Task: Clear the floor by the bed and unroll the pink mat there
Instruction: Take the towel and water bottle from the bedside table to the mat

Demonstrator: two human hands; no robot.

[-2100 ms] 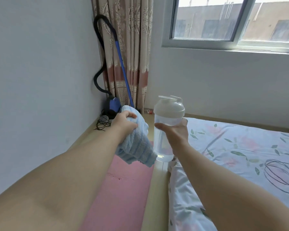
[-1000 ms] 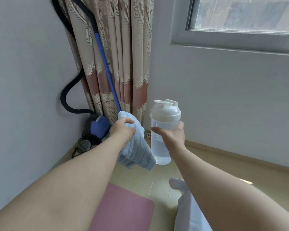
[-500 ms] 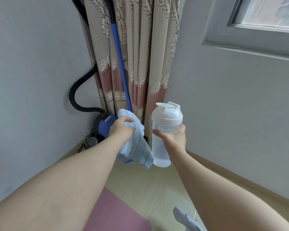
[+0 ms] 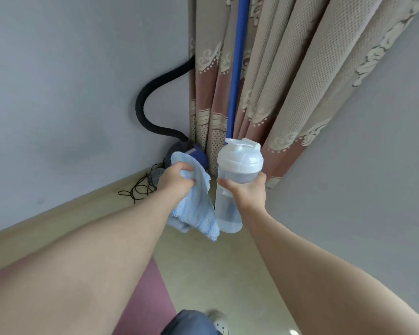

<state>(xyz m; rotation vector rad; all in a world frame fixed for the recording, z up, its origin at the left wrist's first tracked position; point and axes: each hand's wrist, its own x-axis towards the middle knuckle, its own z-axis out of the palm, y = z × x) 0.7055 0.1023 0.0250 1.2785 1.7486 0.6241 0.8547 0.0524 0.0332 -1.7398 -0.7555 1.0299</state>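
Bedroom corner, head view: facing grey walls and a patterned curtain (image 4: 288,81), with a blue pole (image 4: 236,68) and a black vacuum hose (image 4: 140,106) propped there above a tangle of cord (image 4: 137,189). Carrying two items off the wooden floor (image 4: 203,262): clutching a light-blue towel (image 4: 196,213) in the left hand (image 4: 177,181), fingers curled tight round its bunched top, and clamping the right hand (image 4: 248,194) round a clear shaker bottle (image 4: 238,165) just under its white lid. Holding both hands near each other, towel and bottle almost touching. Looking past the forearms at the pink mat (image 4: 150,298), lying flat on the floor at lower left, partly hidden by the left arm and stopping short of the corner. Judging the clearing as nearly finished and the mat as apparently laid out, though not seeing its full length. Doing this step well: holding the bottle upright to avoid spilling whatever may be inside, gripping the body rather than the flip cap, gathering the towel's hanging end clear of the feet, and setting both down well apart from the mat, not among the cord by the vacuum.
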